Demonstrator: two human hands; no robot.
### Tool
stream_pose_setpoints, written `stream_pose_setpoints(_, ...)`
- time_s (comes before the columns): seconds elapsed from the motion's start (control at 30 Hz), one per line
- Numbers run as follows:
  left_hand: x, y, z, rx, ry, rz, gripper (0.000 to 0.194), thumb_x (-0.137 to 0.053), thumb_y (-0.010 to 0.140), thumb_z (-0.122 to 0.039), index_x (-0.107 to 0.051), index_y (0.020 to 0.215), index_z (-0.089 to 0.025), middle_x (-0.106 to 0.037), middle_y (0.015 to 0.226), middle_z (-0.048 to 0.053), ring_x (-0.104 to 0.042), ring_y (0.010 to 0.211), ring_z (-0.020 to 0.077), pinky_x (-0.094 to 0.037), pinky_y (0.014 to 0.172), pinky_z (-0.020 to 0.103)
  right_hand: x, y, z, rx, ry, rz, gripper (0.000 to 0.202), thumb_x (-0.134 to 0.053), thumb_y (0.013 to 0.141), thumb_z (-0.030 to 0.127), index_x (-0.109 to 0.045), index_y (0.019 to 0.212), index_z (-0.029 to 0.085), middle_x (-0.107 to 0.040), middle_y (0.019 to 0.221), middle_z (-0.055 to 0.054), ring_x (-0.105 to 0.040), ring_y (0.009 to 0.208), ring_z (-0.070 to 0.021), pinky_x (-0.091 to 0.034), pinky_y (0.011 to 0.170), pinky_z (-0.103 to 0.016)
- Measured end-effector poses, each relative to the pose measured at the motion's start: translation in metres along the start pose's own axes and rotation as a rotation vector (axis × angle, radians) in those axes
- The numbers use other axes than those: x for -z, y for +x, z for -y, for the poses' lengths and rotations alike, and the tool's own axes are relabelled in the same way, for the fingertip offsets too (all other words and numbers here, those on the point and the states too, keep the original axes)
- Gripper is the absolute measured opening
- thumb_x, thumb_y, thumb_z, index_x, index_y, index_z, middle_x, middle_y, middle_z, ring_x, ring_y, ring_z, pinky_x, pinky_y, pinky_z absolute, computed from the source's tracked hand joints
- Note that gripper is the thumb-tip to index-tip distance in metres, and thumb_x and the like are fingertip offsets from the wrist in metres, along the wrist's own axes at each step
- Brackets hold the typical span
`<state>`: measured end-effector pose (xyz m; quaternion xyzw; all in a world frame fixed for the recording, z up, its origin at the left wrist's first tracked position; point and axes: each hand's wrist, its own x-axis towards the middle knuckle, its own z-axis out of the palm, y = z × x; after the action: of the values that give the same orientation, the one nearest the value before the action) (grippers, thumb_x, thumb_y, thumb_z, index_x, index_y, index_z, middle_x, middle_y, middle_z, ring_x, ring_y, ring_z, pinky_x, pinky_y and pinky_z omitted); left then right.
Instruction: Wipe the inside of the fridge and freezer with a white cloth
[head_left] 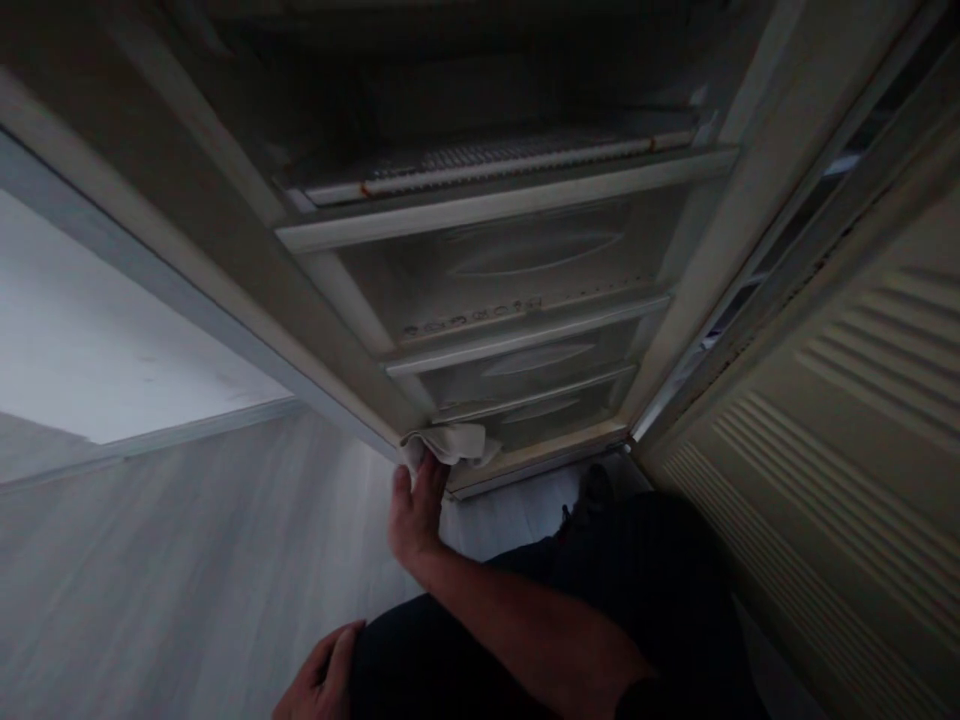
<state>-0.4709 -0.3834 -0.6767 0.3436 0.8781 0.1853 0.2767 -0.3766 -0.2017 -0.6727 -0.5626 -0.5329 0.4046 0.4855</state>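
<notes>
A pale cloth (459,440) is bunched against the lower left corner of an open freezer's front frame (536,455). My right hand (416,515) grips the cloth, its fingers partly hidden in the folds, with the forearm crossing over my legs. My left hand (321,678) rests on my bent knee at the bottom edge of the view, holding nothing, and part of it is cut off. Just above the cloth are the freezer's lowest drawers (540,408), which are closed.
The freezer door (847,420) stands swung out on the right, its inner side ribbed. Higher up, a shelf (510,170) fronts a dark compartment. A white wall (127,320) and grey wood-look floor (225,530) lie to the left. My dark shoe (595,490) is near the freezer base.
</notes>
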Motion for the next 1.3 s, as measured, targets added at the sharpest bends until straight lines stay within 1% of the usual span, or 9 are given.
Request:
stream_pose_setpoints(0.13, -0.002, -0.005, -0.004, -0.037, -0.042, -0.02, 0.048, -0.046, 0.08, -0.063, -0.073, 0.099, -0.027, -0.078, 0.108, 0.002, -0.068, 0.111, 0.0306, -0.049, 0.102, 0.039, 0.03, 0.015, 0.043, 0.417, -0.009, 0.063, 0.077, -0.046, 0.095, 0.058, -0.03, 0.154, 0.012, -0.037, 0.156, -0.021, -0.019, 0.153, -0.0349, -0.02, 0.123, -0.061)
stream_pose_setpoints(0.27, -0.003, -0.007, -0.004, -0.08, -0.072, -0.043, 0.048, -0.047, 0.082, -0.062, -0.073, 0.101, -0.026, -0.077, 0.11, 0.003, -0.067, 0.113, 0.0295, -0.047, 0.102, 0.037, 0.041, 0.043, 0.114, 0.662, -0.027, 0.041, 0.073, -0.042, 0.096, 0.064, -0.036, 0.151, 0.016, -0.046, 0.148, -0.011, -0.03, 0.148, -0.0322, -0.029, 0.122, -0.052)
stream_pose_setpoints(0.33, -0.003, -0.007, -0.004, -0.071, -0.069, -0.05, 0.048, -0.047, 0.083, -0.062, -0.073, 0.102, -0.025, -0.077, 0.11, 0.003, -0.067, 0.113, 0.0296, -0.047, 0.1, 0.037, 0.038, 0.05, 0.126, 0.705, -0.041, -0.002, 0.076, -0.042, 0.096, 0.065, -0.033, 0.152, 0.014, -0.044, 0.149, -0.011, -0.031, 0.147, -0.0318, -0.03, 0.121, -0.049)
stream_pose_setpoints(0.43, -0.003, -0.006, -0.002, -0.066, -0.06, -0.048, 0.048, -0.048, 0.083, -0.062, -0.074, 0.101, -0.026, -0.078, 0.109, 0.003, -0.067, 0.111, 0.0301, -0.048, 0.098, 0.037, 0.034, 0.044, 0.089, 0.647, -0.133, -0.001, 0.079, -0.053, 0.092, 0.061, -0.037, 0.148, 0.008, -0.045, 0.147, -0.017, -0.033, 0.145, -0.0334, -0.029, 0.122, -0.05)
stream_pose_setpoints(0.57, -0.003, -0.005, -0.002, -0.063, -0.033, -0.042, 0.047, -0.048, 0.084, -0.061, -0.074, 0.101, -0.026, -0.078, 0.108, 0.003, -0.068, 0.109, 0.0303, -0.049, 0.099, 0.038, 0.049, 0.029, -0.017, 0.479, -0.305, 0.272, 0.066, -0.059, 0.09, 0.05, -0.048, 0.14, 0.008, -0.053, 0.141, -0.02, -0.042, 0.139, -0.0329, -0.033, 0.12, -0.051)
stream_pose_setpoints(0.67, -0.002, -0.005, -0.003, -0.07, -0.024, -0.052, 0.047, -0.048, 0.083, -0.061, -0.075, 0.1, -0.026, -0.078, 0.107, 0.003, -0.068, 0.109, 0.0309, -0.05, 0.098, 0.039, 0.082, 0.029, -0.079, 0.399, -0.433, 0.553, 0.062, -0.06, 0.091, 0.041, -0.046, 0.145, 0.016, -0.052, 0.146, -0.015, -0.043, 0.14, -0.0286, -0.036, 0.118, -0.049)
stream_pose_setpoints(0.77, -0.001, -0.005, -0.003, -0.045, -0.007, -0.05, 0.049, -0.047, 0.082, -0.062, -0.075, 0.1, -0.027, -0.078, 0.108, 0.003, -0.068, 0.11, 0.0312, -0.05, 0.1, 0.04, 0.127, 0.041, -0.112, 0.343, -0.555, 0.695, 0.062, -0.069, 0.084, 0.038, -0.052, 0.143, 0.026, -0.055, 0.146, -0.007, -0.046, 0.139, -0.0282, -0.038, 0.116, -0.046)
stream_pose_setpoints(1.0, 0.0, -0.004, -0.002, -0.015, 0.005, -0.022, 0.052, -0.044, 0.079, -0.063, -0.073, 0.102, -0.026, -0.076, 0.114, 0.004, -0.065, 0.116, 0.0318, -0.047, 0.105, 0.041, 0.232, 0.079, -0.134, 0.224, -0.746, 0.624, 0.054, -0.06, 0.089, 0.038, -0.056, 0.141, 0.026, -0.064, 0.136, -0.008, -0.058, 0.127, -0.0244, -0.037, 0.114, -0.04)
stream_pose_setpoints(1.3, -0.001, -0.003, 0.0, -0.003, 0.008, -0.04, 0.051, -0.044, 0.078, -0.061, -0.073, 0.101, -0.027, -0.076, 0.115, 0.004, -0.065, 0.117, 0.0334, -0.047, 0.105, 0.044, 0.308, 0.117, -0.113, 0.092, -1.015, 0.533, 0.019, -0.059, 0.087, 0.026, -0.072, 0.1, 0.02, -0.075, 0.099, -0.007, -0.067, 0.09, -0.0211, -0.05, 0.084, -0.033)
